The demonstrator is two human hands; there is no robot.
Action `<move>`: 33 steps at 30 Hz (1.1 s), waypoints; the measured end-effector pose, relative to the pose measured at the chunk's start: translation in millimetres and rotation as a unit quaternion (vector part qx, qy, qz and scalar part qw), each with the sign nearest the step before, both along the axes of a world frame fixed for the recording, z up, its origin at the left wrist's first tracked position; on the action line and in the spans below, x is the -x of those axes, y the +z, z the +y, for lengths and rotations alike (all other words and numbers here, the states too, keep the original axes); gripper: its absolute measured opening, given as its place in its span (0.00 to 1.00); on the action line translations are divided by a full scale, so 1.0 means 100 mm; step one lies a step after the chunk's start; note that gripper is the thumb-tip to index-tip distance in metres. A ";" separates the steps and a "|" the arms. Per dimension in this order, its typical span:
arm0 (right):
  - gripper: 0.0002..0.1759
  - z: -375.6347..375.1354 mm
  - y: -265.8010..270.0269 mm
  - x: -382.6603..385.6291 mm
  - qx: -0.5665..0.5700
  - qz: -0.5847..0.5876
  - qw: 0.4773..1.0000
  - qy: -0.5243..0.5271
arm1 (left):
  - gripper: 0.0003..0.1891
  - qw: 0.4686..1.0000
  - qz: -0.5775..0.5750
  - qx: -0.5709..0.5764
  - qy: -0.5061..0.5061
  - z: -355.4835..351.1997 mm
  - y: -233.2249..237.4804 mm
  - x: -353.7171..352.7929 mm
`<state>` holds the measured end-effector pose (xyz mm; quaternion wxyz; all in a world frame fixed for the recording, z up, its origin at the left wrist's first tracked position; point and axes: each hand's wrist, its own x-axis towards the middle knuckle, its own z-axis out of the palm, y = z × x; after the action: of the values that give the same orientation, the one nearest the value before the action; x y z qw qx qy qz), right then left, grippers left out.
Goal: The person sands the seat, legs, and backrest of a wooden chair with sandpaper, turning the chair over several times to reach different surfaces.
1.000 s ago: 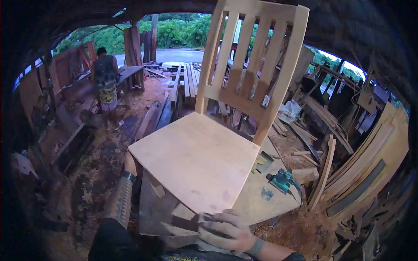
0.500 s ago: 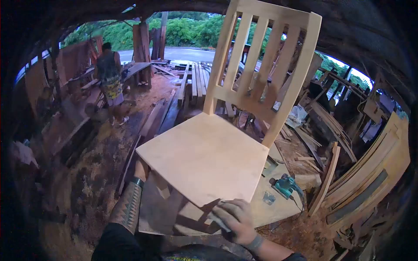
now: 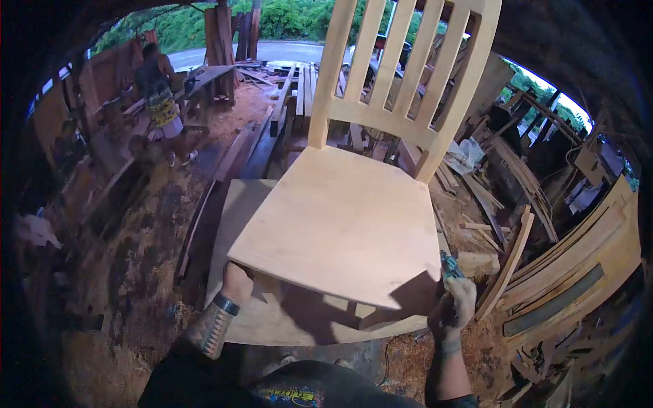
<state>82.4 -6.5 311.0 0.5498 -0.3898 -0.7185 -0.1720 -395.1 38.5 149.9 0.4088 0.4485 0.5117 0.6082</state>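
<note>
A pale wooden chair (image 3: 347, 217) with a slatted back stands upright on a light board (image 3: 282, 326). At the seat's front left corner, my left hand (image 3: 237, 282) is closed on the chair, its fingertips hidden beneath the edge. My right hand (image 3: 460, 299) is closed just beyond the front right corner; what it holds, if anything, is hidden. Right behind its knuckles shows a green power tool (image 3: 449, 264), partly covered by the seat and hand. Shadows fall over the seat's front right corner and the board below.
Another person (image 3: 160, 95) stands at a workbench (image 3: 207, 78) at the back left. Long planks (image 3: 305, 88) lie behind the chair. Curved wooden pieces (image 3: 578, 258) lean at the right, beside an upright curved piece (image 3: 507, 265). A cable (image 3: 388, 353) lies near the board's front edge.
The chair has turned and its seat now sits lower and further right in view. My right hand has moved right, away from the seat's front edge; my left hand is still at the left corner.
</note>
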 end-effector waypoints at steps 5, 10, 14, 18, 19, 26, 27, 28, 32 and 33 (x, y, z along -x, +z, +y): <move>0.18 0.59 -0.02 -0.89 0.049 -0.026 0.997 -0.045 | 0.31 0.954 -0.289 -0.017 -0.076 -0.15 -0.36 -0.72; 0.18 1.23 -0.13 -1.68 0.092 -0.020 0.996 0.013 | 0.29 0.994 -0.099 -0.014 -0.044 -0.51 -0.78 -1.42; 0.15 1.48 -0.04 -1.90 0.054 -0.079 0.995 -0.002 | 0.26 0.947 0.292 -0.119 -0.063 -0.72 -0.41 -1.58; 0.14 1.37 0.08 -1.85 0.105 -0.105 0.988 0.028 | 0.16 0.999 0.035 0.008 -0.036 -0.61 -0.13 -1.48; 0.14 1.31 0.14 -1.84 0.116 -0.118 0.986 0.013 | 0.14 0.990 -0.117 0.077 -0.011 -0.57 0.03 -1.46; 0.16 0.79 0.64 -0.91 0.134 -0.088 0.977 0.144 | 0.11 0.942 0.263 -0.208 -0.023 -0.20 1.55 -1.31; 0.18 0.76 0.60 -0.75 0.158 -0.062 0.965 0.198 | 0.13 0.897 0.347 -0.269 -0.046 -0.15 1.72 -1.39; 0.19 0.72 0.56 -0.61 0.180 -0.035 0.951 0.250 | 0.14 0.889 0.354 -0.277 -0.085 -0.13 1.89 -1.50; 0.18 0.39 0.50 0.04 0.218 0.039 0.912 0.345 | 0.19 0.869 0.345 -0.258 -0.242 0.08 2.23 -1.86; 0.14 0.34 0.45 0.15 0.267 0.090 0.888 0.364 | 0.20 0.868 0.333 -0.239 -0.280 0.13 2.26 -1.88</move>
<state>67.4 27.4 355.6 0.5113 -0.2469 -0.7764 0.2737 -207.2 51.1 375.4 0.2477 0.8331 0.3093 0.3859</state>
